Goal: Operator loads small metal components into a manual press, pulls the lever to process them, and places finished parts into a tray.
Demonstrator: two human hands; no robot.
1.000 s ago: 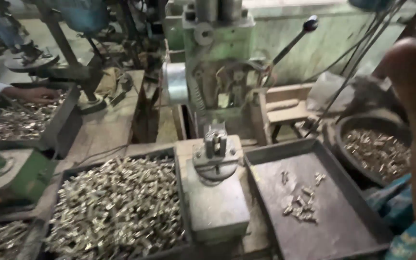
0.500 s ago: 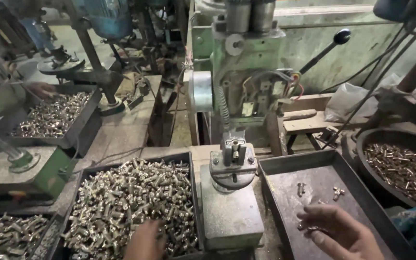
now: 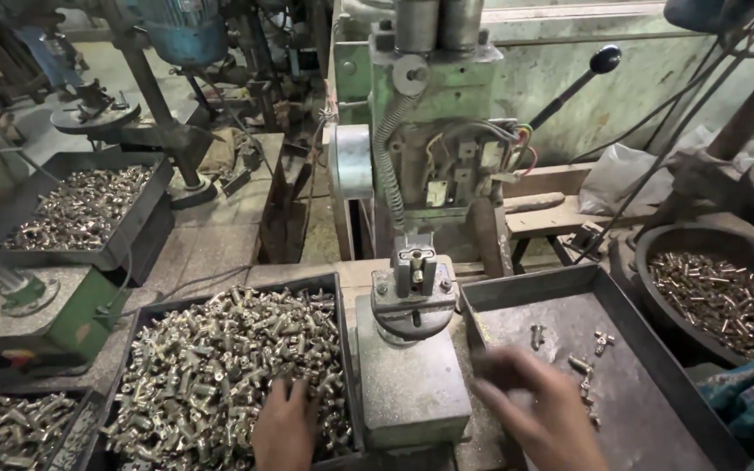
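Left hand (image 3: 285, 427) rests on brass fittings (image 3: 220, 366); right hand (image 3: 541, 412), blurred, apparently empty.

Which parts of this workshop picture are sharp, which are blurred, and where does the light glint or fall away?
Head view: the right hand is smeared by motion blur, the left hand only slightly soft; the fixture and the tray of metal fittings are sharp, the fittings glinting; the machines at the top left sink into shadow; the pale wall is the brightest area.
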